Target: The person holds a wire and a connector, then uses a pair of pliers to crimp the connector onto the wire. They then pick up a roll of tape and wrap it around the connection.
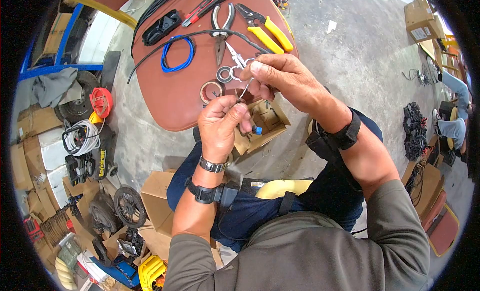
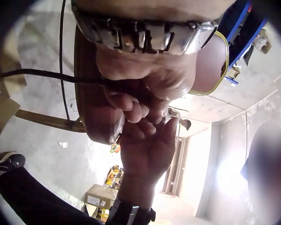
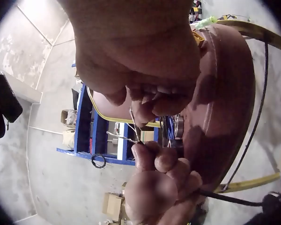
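Note:
The left hand (image 1: 220, 126) pinches the end of a dark cable (image 3: 229, 196), whose thin light strands (image 3: 126, 136) stick out past the fingertips in the right wrist view. Just above it, the right hand (image 1: 280, 76) pinches one strand between thumb and fingers. In the left wrist view the left hand (image 2: 140, 84) and right hand (image 2: 147, 152) meet at their fingertips, which hide the strands. A blue-tipped piece (image 1: 257, 130) shows beside the left hand's fingers. Small scissors (image 1: 236, 56) lie on the brown seat beyond the hands.
On the brown padded seat (image 1: 165, 106) lie pliers (image 1: 220, 33), yellow-handled strippers (image 1: 272, 35), a red cutter (image 1: 207, 7), a blue wire coil (image 1: 177, 68) and tape rolls (image 1: 212, 91). An open cardboard box (image 1: 270, 136) stands below the hands.

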Motion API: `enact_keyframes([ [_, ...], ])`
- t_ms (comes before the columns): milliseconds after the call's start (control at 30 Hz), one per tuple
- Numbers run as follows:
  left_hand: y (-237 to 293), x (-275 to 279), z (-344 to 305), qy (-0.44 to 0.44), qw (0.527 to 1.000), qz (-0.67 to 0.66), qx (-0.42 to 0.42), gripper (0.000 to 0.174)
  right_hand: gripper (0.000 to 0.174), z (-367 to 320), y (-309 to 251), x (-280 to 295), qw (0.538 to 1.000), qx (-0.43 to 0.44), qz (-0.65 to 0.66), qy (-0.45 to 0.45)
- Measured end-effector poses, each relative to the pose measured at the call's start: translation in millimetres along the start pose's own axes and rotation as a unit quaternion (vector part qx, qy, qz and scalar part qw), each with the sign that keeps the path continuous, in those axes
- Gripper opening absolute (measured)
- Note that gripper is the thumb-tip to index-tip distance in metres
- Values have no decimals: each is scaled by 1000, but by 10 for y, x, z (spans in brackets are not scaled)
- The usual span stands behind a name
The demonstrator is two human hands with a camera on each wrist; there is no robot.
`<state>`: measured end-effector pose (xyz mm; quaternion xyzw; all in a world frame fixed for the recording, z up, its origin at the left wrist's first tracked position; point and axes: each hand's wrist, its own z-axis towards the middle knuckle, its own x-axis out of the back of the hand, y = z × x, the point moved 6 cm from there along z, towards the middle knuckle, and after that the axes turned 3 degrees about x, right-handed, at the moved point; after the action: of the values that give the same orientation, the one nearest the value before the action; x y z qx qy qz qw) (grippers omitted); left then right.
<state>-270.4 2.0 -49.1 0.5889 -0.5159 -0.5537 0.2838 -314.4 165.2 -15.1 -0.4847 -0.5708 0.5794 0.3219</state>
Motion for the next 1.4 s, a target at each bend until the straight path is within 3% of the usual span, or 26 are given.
enact_keyframes([
  [267,4,-1,-2,-8,1000,27,-12,11,22,-5,33,-12,998,-23,-56,-29],
  [600,27,-39,-3,-3,999,46,-24,13,16,-22,52,-67,999,-18,-26,-43],
  [900,46,-28,-22,6,1000,-7,-11,19,10,-39,16,-118,996,49,9,-69],
  [1200,29,-48,-12,-34,998,13,50,23,7,-85,-120,-122,968,156,-183,-72],
  [1400,-3,-28,-2,-25,999,-2,25,18,9,-85,-138,-112,970,157,-171,-67],
])
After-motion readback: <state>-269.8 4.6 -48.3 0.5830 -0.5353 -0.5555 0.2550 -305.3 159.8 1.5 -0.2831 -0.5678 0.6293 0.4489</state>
